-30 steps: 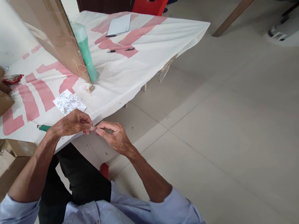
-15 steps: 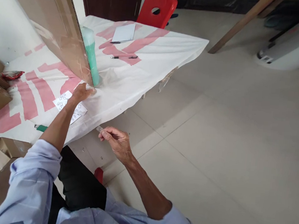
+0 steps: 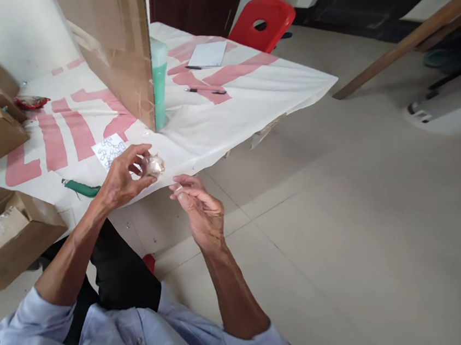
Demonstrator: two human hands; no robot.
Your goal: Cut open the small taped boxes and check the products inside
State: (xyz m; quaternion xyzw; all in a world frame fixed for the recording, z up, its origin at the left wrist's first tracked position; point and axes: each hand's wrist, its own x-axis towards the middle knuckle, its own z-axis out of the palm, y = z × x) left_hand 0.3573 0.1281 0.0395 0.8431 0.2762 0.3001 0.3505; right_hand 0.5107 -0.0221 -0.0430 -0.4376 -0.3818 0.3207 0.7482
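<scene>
My left hand (image 3: 122,176) is closed around a crumpled wad of clear plastic (image 3: 155,165), held by thumb and fingers above the table's near edge. Just to its right, my right hand (image 3: 206,214) pinches a small clear strip (image 3: 178,189), which looks like plastic or tape. A gap separates the two hands. Below and left of the left hand lies a green-handled tool (image 3: 81,188), perhaps a cutter. Partly behind my left hand is a white paper with small drawn shapes (image 3: 109,148).
A tall cardboard panel (image 3: 116,45) stands on the cloth-covered table (image 3: 202,131), beside a container with green liquid (image 3: 160,85). Farther back are a pen (image 3: 205,91) and a notebook (image 3: 207,54). Open cardboard boxes (image 3: 12,248) sit at left; a red chair (image 3: 264,25) stands behind.
My left hand has come back from the base of the cardboard panel toward my right hand, now with the clear wad in it. My right hand has moved slightly right and up, still pinching the strip.
</scene>
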